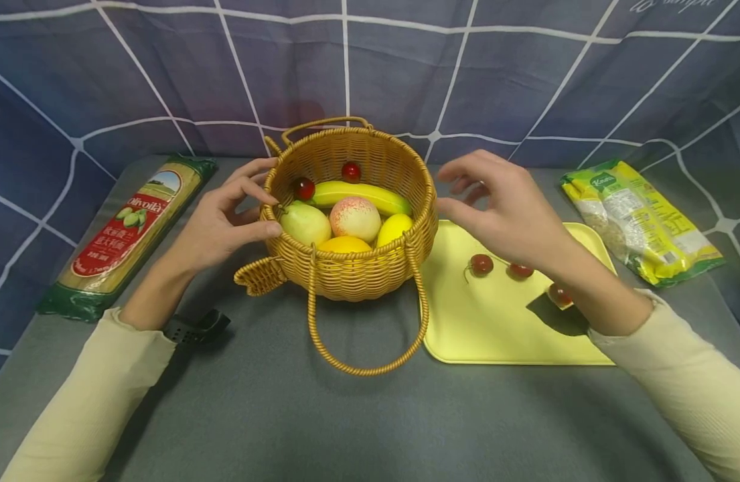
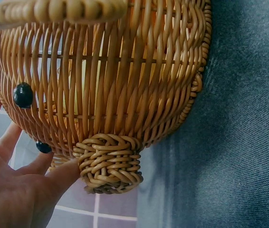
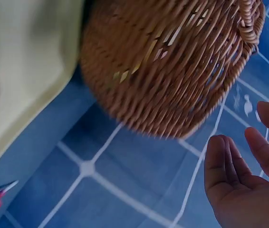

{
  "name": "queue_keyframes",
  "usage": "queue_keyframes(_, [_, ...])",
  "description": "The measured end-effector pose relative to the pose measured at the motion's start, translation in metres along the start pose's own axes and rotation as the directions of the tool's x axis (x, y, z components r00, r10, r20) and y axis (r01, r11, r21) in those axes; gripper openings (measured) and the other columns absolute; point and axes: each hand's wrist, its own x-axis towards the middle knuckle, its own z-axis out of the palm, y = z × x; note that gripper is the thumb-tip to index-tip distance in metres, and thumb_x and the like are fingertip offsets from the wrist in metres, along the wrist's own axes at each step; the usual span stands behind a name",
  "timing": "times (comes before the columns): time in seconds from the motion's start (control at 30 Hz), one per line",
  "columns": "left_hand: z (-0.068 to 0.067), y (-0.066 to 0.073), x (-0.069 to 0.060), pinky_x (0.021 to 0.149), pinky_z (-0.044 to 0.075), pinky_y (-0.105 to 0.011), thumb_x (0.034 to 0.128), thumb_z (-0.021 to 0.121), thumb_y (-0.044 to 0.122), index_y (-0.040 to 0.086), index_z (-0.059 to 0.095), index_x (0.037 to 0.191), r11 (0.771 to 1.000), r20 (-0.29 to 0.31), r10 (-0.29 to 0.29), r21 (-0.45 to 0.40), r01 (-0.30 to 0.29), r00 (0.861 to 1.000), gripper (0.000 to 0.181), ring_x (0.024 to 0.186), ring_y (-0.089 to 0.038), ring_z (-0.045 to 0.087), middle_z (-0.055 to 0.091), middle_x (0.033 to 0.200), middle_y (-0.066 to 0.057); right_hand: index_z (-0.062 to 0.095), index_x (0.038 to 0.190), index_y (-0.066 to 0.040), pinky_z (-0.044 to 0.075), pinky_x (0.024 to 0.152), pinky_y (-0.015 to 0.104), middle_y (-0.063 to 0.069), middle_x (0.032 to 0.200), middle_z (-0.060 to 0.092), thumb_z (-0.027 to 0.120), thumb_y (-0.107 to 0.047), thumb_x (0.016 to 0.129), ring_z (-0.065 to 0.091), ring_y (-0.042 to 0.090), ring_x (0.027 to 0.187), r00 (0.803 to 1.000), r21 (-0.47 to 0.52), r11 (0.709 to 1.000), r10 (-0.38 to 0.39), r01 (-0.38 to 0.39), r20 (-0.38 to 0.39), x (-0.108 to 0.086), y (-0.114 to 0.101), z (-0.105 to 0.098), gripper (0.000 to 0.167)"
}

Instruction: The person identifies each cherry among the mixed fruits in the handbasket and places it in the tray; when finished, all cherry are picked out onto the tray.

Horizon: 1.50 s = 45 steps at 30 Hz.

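A wicker basket [image 1: 351,284] stands upright in the head view. Inside lie a banana [image 1: 363,197], a peach [image 1: 355,218], a green pear [image 1: 305,223], a lemon [image 1: 395,229], an orange-yellow fruit [image 1: 344,245] and two cherries [image 1: 351,171]. My left hand [image 1: 225,211] touches the basket's left side with spread fingers. In the left wrist view, its thumb lies against the woven snout [image 2: 108,164], close to black bead eyes [image 2: 23,95]. Beside the right rim, my right hand [image 1: 508,204] hovers with loosely bent fingers, holding nothing; the right wrist view shows a gap to the basket [image 3: 172,71].
A yellow tray [image 1: 466,335] with three cherries [image 1: 481,265] lies at the right, partly under my right forearm. Behind it is a green-yellow food packet [image 1: 641,224]. A spaghetti pack [image 1: 125,234] lies at the left. The basket's looped handle [image 1: 370,370] hangs toward the front.
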Motion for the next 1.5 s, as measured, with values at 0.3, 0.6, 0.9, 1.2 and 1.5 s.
queue_keyframes(0.3, [0.000, -0.002, 0.001, 0.107, 0.039, -0.042, 0.0829, 0.071, -0.009, -0.009, 0.059, 0.100, 1.000, -0.006, 0.002, -0.008, -0.002, 1.000, 0.022, 0.141, -0.031, 0.028, 0.034, 0.153, -0.010, 0.065, 0.114, -0.005, 0.045, 0.082, 0.036, 0.008, 0.106, 0.064, 0.066, -0.015, 0.090, 0.058, 0.020, 0.091, 0.973, -0.069, 0.998, 0.012, 0.004, 0.231, 0.074, -0.019, 0.044, 0.027])
queue_keyframes(0.6, [0.000, -0.002, 0.001, 0.102, 0.043, -0.031, 0.0826, 0.071, -0.010, -0.009, 0.059, 0.100, 1.000, 0.001, 0.020, -0.021, -0.020, 1.000, 0.022, 0.140, -0.033, 0.029, 0.035, 0.152, -0.011, 0.062, 0.120, -0.007, 0.043, 0.081, 0.036, 0.009, 0.101, 0.061, 0.062, -0.018, 0.092, 0.054, 0.023, 0.091, 0.910, -0.194, 0.981, 0.103, -0.025, 0.402, 0.117, -0.011, 0.075, 0.030])
queue_keyframes(0.9, [-0.001, -0.001, 0.001, 0.100, 0.044, -0.029, 0.0826, 0.071, -0.011, -0.009, 0.058, 0.100, 0.999, 0.007, 0.029, -0.023, -0.029, 1.000, 0.022, 0.140, -0.033, 0.028, 0.034, 0.152, -0.012, 0.054, 0.137, -0.010, 0.040, 0.100, 0.039, 0.010, 0.129, 0.058, 0.059, -0.025, 0.097, 0.052, 0.025, 0.116, 0.843, -0.232, 0.971, 0.173, -0.060, 0.509, 0.134, 0.001, 0.075, 0.043])
queue_keyframes(1.2, [0.000, -0.001, 0.001, 0.104, 0.042, -0.034, 0.0830, 0.071, -0.010, -0.007, 0.059, 0.101, 1.000, 0.006, 0.010, -0.014, -0.010, 1.000, 0.022, 0.140, -0.032, 0.028, 0.034, 0.153, -0.010, 0.038, 0.149, -0.005, 0.035, 0.107, 0.035, 0.012, 0.141, 0.050, 0.054, -0.027, 0.100, 0.047, 0.024, 0.127, 0.775, -0.248, 0.967, 0.200, -0.058, 0.599, 0.136, 0.012, 0.084, 0.057])
queue_keyframes(1.5, [-0.001, -0.002, 0.000, 0.106, 0.039, -0.042, 0.0826, 0.071, -0.010, -0.008, 0.059, 0.101, 1.000, 0.002, 0.002, -0.006, -0.002, 1.000, 0.022, 0.140, -0.032, 0.027, 0.033, 0.153, -0.009, 0.026, 0.154, -0.002, 0.021, 0.116, 0.033, 0.013, 0.154, 0.036, 0.050, -0.029, 0.102, 0.030, 0.024, 0.142, 0.697, -0.275, 0.960, 0.238, -0.060, 0.676, 0.137, 0.011, 0.090, 0.063])
